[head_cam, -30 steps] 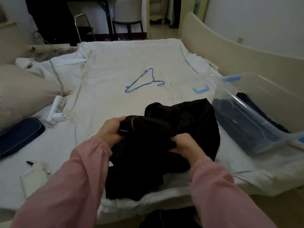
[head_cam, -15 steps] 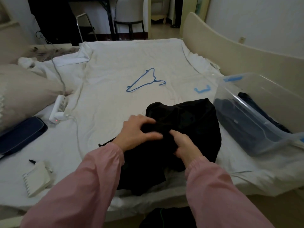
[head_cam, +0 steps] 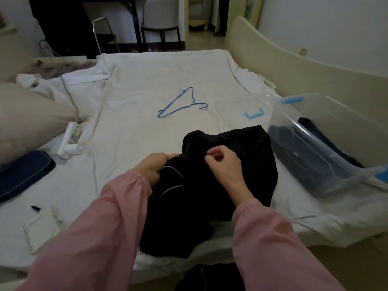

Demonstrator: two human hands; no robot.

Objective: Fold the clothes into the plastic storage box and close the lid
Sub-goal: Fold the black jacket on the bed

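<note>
A crumpled black garment [head_cam: 247, 148] lies on the white bed sheet at the near edge, partly hanging over it. My left hand [head_cam: 154, 166] grips its left side, next to two thin pale stripes. My right hand [head_cam: 225, 164] pinches the fabric near the garment's middle, fingers closed on it. To the right stands the clear plastic storage box [head_cam: 315, 160] with blue clips, lidless, holding dark blue folded clothes [head_cam: 294, 152]. No lid is plainly visible.
A blue wire hanger [head_cam: 182, 103] and a blue clip [head_cam: 254, 114] lie on the sheet beyond the garment. At left are a white power strip [head_cam: 70, 139] with cable, a dark blue case [head_cam: 23, 173], a notepad [head_cam: 39, 228] and a pillow. More dark cloth [head_cam: 207, 278] lies below the bed edge.
My left hand has moved back to the garment's left side and closed on it. My right hand has lifted and now pinches the fabric higher up, nearer the middle.
</note>
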